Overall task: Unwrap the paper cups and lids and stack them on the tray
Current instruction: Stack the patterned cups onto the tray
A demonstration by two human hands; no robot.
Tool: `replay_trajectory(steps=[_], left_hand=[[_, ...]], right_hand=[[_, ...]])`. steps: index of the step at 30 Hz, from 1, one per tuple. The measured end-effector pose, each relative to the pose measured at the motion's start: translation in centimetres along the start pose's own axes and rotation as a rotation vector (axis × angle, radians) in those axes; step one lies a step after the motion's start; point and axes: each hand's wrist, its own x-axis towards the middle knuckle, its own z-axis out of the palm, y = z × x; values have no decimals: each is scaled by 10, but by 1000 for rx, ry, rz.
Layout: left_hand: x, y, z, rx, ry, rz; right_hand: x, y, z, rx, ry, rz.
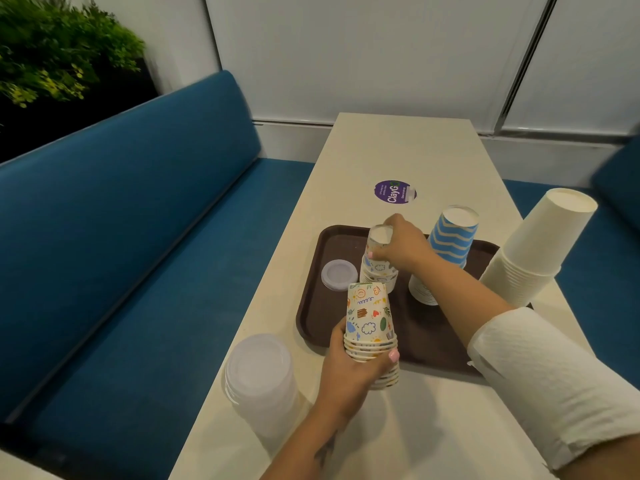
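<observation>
Cream table, tray, patterned cups in both hands

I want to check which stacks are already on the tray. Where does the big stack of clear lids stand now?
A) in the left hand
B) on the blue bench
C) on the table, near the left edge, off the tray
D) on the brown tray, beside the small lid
C: the clear lids stand on the table, outside the tray; the left hand holds patterned cups.
</observation>
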Motion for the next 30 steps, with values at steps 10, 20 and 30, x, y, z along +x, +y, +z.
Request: replay_trajectory(steps=[10,20,30], left_hand=[[0,10,5,12,2,0],[-7,23,20,-13,-17,37],[-13,25,22,10,-50,64]], right_hand=[[-25,-16,-17,34,192,-186],[-73,-21,-47,106,-387,-112],[-66,-15,-64,228,-398,-40]])
